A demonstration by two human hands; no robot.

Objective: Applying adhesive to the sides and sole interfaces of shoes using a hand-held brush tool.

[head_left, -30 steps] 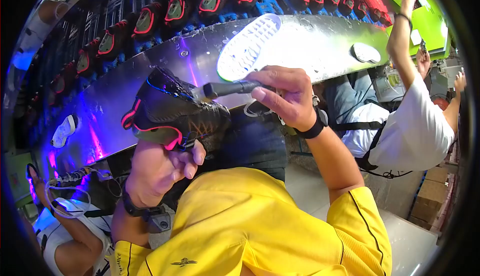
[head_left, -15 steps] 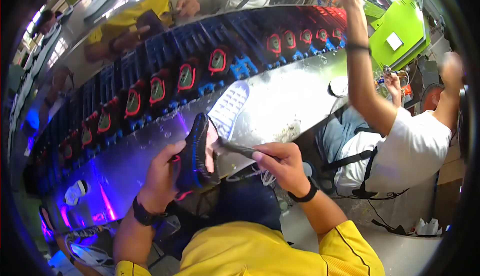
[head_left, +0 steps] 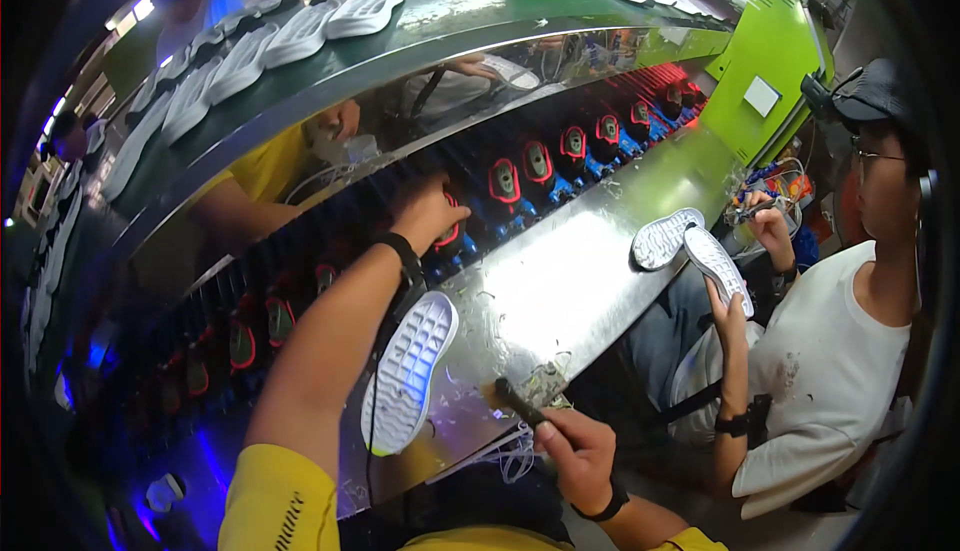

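My left hand (head_left: 428, 213) reaches far out over the bench to the rack, its fingers closed around the red-rimmed collar of a dark shoe upper (head_left: 450, 231). Most of that shoe is hidden behind the hand. In my right hand (head_left: 580, 456), low and near me, is a brush (head_left: 518, 404) with a dark handle, its bristles pointing to the upper left above the bench edge. Between my arms a white shoe sole (head_left: 412, 376) lies on the metal bench, its gridded face up.
A rack of shoe uppers with red collars (head_left: 538, 161) runs across the metal bench (head_left: 540, 281). Beyond it, white soles (head_left: 300, 33) line a green belt (head_left: 450, 11). At right sits a co-worker (head_left: 820, 371) with a sole (head_left: 718, 266) in hand; another sole (head_left: 665, 239) lies nearby.
My left hand has gone from in front of me, where it held a dark shoe, out to the rack. The brush has moved lower. The co-worker's raised arm has come down.
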